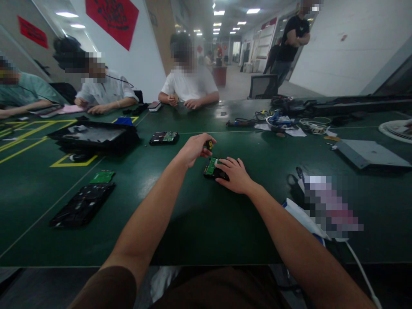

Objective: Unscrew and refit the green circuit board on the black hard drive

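In front of me a hard drive (210, 171) lies on the green-topped table with its green circuit board facing up. My right hand (237, 176) is laid over the drive's right part, thumb along the near edge and fingers across the top, holding it. Just above the board's far left side, my left hand (197, 149) is closed around a stubby black-and-yellow screwdriver (210, 145). Its lower end is too small to make out, so I cannot tell whether it touches the drive.
Another hard drive (163, 137) lies farther off. At left are a black drive caddy (84, 204), a loose green circuit board (102, 176) and a black tray (96, 135). Cables (279, 120), a grey metal case (370, 153) and a white-and-blue item (302, 216) lie right. People sit opposite.
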Demonstrator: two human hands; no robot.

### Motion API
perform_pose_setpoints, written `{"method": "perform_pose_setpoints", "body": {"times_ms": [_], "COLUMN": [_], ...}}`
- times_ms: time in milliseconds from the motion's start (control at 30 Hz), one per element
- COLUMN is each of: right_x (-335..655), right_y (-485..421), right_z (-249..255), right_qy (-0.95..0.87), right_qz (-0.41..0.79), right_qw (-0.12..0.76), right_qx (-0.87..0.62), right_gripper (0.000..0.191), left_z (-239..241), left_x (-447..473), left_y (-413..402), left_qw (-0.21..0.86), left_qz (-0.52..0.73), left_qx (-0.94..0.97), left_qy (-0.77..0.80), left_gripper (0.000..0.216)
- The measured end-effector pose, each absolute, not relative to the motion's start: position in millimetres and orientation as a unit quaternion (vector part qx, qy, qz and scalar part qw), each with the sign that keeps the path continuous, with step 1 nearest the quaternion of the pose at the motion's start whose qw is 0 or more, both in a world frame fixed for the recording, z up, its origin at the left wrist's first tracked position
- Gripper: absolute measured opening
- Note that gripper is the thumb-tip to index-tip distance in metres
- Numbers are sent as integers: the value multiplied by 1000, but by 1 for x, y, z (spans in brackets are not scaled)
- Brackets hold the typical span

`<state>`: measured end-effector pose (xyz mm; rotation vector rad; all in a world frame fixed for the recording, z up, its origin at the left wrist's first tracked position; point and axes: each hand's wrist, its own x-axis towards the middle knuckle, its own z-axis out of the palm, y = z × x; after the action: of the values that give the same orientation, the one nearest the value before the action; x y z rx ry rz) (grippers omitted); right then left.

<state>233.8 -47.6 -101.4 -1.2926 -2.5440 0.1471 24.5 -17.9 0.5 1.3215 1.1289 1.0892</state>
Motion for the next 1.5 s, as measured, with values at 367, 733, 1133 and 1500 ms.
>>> {"method": "perform_pose_setpoints", "body": {"times_ms": [367,733,1133,1500], "right_x": [234,235,234,233], "right_y": [-48,-48,-48,-47], "right_z": [-101,-100,-101,-102], "right_qy": [-884,-883,-883,-883], "right_qz": [49,51,49,50], "right_qw": [140,142,141,142], "right_qx": [-444,-444,-444,-444], "right_gripper": [61,61,61,61], "left_z": [1,3,3,1], "left_x": [25,25,27,27], "left_y": [-18,-20,-21,-20], "left_qw": [509,544,549,513], "left_qz": [462,457,448,449], "left_qx": [548,524,529,563], "left_qy": [477,470,466,467], "left_gripper": [24,23,22,23]}}
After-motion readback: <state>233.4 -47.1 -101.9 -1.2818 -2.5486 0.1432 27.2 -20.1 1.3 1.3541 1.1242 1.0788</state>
